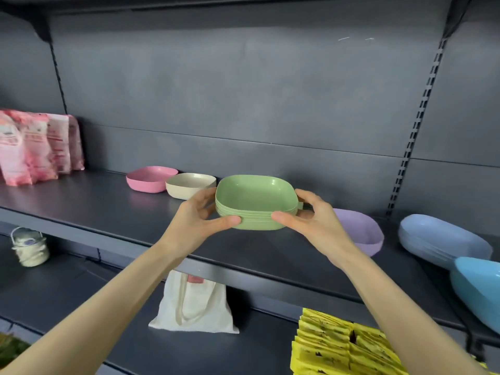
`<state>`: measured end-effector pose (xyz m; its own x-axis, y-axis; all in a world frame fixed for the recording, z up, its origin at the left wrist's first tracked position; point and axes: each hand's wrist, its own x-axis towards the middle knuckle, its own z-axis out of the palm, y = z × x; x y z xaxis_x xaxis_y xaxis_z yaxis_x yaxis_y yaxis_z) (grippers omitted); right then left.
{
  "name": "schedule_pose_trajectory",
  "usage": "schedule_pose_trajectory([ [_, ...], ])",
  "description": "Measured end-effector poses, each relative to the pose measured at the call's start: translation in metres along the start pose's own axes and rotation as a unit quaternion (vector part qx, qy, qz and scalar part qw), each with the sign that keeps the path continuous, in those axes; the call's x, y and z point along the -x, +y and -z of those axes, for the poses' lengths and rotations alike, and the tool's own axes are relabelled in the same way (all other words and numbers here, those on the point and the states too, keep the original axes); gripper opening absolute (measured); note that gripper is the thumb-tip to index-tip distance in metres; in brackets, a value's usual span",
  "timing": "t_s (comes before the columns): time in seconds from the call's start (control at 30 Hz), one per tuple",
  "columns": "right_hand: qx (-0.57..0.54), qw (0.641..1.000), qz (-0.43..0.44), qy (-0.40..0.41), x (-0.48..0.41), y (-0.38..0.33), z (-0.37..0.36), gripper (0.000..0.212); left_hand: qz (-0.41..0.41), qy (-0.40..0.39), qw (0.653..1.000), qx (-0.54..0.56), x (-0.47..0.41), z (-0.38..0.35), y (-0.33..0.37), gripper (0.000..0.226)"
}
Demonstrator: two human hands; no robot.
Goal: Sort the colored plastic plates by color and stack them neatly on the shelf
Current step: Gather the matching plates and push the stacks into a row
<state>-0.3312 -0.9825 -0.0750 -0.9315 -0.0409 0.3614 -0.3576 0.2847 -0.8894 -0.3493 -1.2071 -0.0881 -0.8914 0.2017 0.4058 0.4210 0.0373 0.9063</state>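
A stack of several green plates point(254, 197) sits in the middle of the dark shelf point(113, 212). My left hand point(198, 219) grips its left side and my right hand point(311, 219) grips its right side, thumbs on the front wall. Behind my left hand stand a cream plate point(186, 184) and a pink plate point(148, 178). A purple plate point(362, 230) lies right of my right hand. Farther right are a pale blue stack point(438, 239) and a brighter blue plate point(476, 290).
Pink packaged goods point(38, 147) stand at the shelf's far left. On the lower shelf are a white cloth bag point(194, 307), a small white bundle point(29, 247) and yellow packets point(341, 347). Slotted uprights point(416, 125) run up the back panel.
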Motion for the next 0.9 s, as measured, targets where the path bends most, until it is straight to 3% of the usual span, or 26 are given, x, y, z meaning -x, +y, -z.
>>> schedule_pose_trajectory([
  [0.1, -0.002, 1.000, -0.012, -0.002, -0.030, 0.014, -0.023, 0.044, 0.003, 0.009, 1.000, -0.006, -0.023, 0.025, -0.020, 0.065],
  [0.23, 0.000, 0.999, -0.032, 0.000, -0.067, 0.031, -0.048, 0.057, 0.021, 0.018, 0.999, -0.031, -0.053, 0.052, -0.044, 0.078],
  [0.43, -0.007, 0.998, -0.066, -0.003, -0.104, 0.050, -0.080, 0.044, 0.043, 0.002, 0.998, -0.044, -0.090, 0.082, -0.079, 0.053],
  [0.63, 0.033, 0.995, -0.090, 0.024, -0.125, 0.064, -0.098, 0.046, 0.034, -0.030, 0.997, -0.062, -0.118, 0.100, -0.103, 0.047],
  [0.9, 0.045, 0.991, -0.121, 0.044, -0.133, 0.071, -0.116, 0.041, 0.030, -0.078, 0.996, -0.004, -0.137, 0.112, -0.136, 0.052],
])
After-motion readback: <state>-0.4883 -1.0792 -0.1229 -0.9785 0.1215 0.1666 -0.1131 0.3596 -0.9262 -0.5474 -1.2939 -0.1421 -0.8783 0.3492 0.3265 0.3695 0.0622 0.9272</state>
